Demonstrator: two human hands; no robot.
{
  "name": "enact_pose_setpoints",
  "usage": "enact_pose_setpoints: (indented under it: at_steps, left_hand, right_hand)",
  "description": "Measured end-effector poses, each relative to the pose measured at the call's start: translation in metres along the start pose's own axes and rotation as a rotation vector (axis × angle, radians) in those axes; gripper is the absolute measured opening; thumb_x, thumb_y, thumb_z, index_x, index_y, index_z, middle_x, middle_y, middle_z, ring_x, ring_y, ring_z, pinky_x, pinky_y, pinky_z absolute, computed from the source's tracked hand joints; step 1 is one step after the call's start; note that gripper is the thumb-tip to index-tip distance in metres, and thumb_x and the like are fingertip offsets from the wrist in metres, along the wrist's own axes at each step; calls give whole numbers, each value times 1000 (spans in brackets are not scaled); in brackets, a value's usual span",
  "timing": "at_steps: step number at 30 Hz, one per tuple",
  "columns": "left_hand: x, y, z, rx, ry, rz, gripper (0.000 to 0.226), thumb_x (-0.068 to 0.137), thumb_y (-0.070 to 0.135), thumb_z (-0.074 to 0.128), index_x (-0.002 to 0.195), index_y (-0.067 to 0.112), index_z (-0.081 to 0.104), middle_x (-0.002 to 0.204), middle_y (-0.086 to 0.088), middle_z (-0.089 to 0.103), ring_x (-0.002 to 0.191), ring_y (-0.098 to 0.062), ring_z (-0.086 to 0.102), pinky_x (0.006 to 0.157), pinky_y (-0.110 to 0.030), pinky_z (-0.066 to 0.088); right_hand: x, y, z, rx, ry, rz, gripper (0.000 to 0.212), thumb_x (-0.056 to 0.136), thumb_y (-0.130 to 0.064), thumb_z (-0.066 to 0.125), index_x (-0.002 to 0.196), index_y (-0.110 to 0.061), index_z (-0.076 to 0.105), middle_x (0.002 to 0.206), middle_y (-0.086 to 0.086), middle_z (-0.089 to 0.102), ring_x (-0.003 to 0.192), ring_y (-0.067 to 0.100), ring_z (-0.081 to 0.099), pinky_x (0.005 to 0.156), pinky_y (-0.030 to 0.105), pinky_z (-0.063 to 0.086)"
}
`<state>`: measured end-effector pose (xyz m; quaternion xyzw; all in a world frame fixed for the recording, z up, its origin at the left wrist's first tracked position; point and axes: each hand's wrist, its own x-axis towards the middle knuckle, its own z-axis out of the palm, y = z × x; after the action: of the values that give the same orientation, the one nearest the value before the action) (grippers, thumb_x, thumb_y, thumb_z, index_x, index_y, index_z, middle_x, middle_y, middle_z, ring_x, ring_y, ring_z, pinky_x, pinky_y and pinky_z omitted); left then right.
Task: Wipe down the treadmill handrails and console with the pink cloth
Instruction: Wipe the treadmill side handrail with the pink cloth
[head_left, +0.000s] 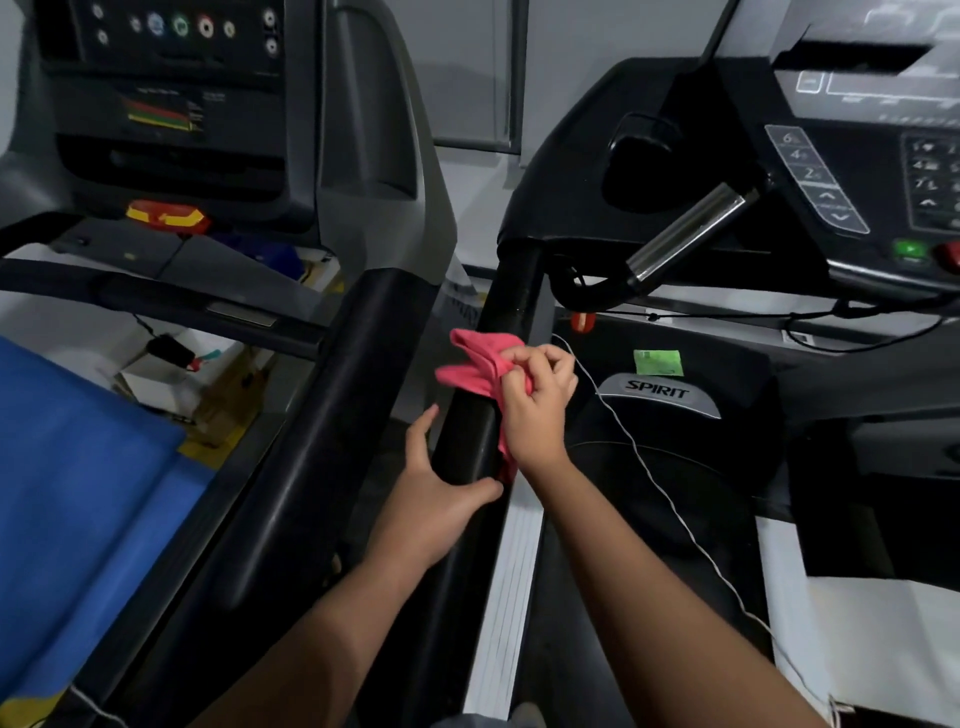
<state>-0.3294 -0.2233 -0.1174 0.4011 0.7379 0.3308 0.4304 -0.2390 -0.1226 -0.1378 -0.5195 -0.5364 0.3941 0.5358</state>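
Pale, flat walls stand behind two treadmills set side by side in the head view. On the right machine a black handrail (467, 441), rounded and matte like dense foam, runs from the near centre away toward the far console (831, 171), a dark plastic slab with pale raised keys. A smooth chrome grip bar (685, 234) slants beside it, and a glossy curved motor cover (660, 395) reads SPIRIT. A thin white string (649, 467) trails across the dark belt. On the left lies a blue sheet (78, 467), smooth and flat.

The pink cloth (478, 364), soft and crumpled into loose folds, sits bunched over the handrail, about midway along it, with one end hanging down the rail's right side. The right hand (535, 405) grips it from the right, fingers curled tight into the fabric, wrist bent upward. The left hand (436, 478) is spread just nearer on the same rail, fingers straight along its left side and thumb laid across the top
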Motion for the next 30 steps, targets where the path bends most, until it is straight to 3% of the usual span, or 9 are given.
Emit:
enact_pose_setpoints:
  at_steps: [2,4,8,11,15,19,22,25,30]
  left_hand:
    - [-1,1,-1,-7,-5,34,93,68,29,80,137,55,24,106,19,57,90,1,59,73,-19,43]
    - [0,1,0,-5,-9,49,91,68,27,80,138,53,28,107,19,59,90,5,58,72,-16,42]
    - [0,0,0,-9,-9,36,91,68,28,81,139,50,29,108,15,61,91,-1,60,76,-22,45]
    - [0,0,0,-21,-3,29,89,67,26,81,139,46,32,109,13,62,89,-1,61,72,-21,44]
    - [0,1,2,-31,-4,23,80,72,25,79,137,41,35,105,15,62,86,0,61,65,-18,44]
    - [-2,0,2,105,69,55,70,82,45,65,142,41,30,126,13,52,110,-9,56,85,-29,44]
    - [11,13,4,222,132,94,50,95,47,41,142,33,35,143,1,44,129,-20,44,103,-37,37]
    - [30,37,16,251,150,48,49,100,43,32,144,22,33,145,-9,41,131,-27,41,104,-38,33]
    - [30,50,32,408,243,101,53,101,45,25,144,16,31,141,-11,43,124,-28,46,94,-38,41]
  right_hand:
    - [3,-2,0,-11,27,91,19,87,-12,45,84,-28,56,105,-3,44,102,13,32,80,0,20]
    - [8,-4,0,26,43,154,22,90,-7,42,85,-27,51,107,5,46,102,16,38,82,11,26]
    - [5,0,-1,169,58,269,16,93,-11,35,96,-16,49,100,7,51,97,19,48,84,26,38]
    - [-20,18,-2,256,-35,477,19,98,-12,30,109,-13,45,98,6,56,101,22,54,88,27,43]
    - [-39,13,1,391,-125,610,21,97,-27,34,115,-18,39,108,9,57,106,28,57,99,50,44]
    - [-26,-8,4,188,-135,421,41,97,-38,36,137,-32,31,132,5,46,119,23,48,106,41,36]
    - [-19,-14,7,39,-180,352,50,100,-35,32,148,-34,17,144,5,30,125,23,40,99,29,29]
    - [-16,-9,8,110,-131,328,45,101,-35,32,145,-34,27,136,6,43,115,18,45,98,33,35]
    - [-7,12,4,549,-119,738,40,100,-41,34,121,-16,58,104,7,68,94,17,64,85,31,50]
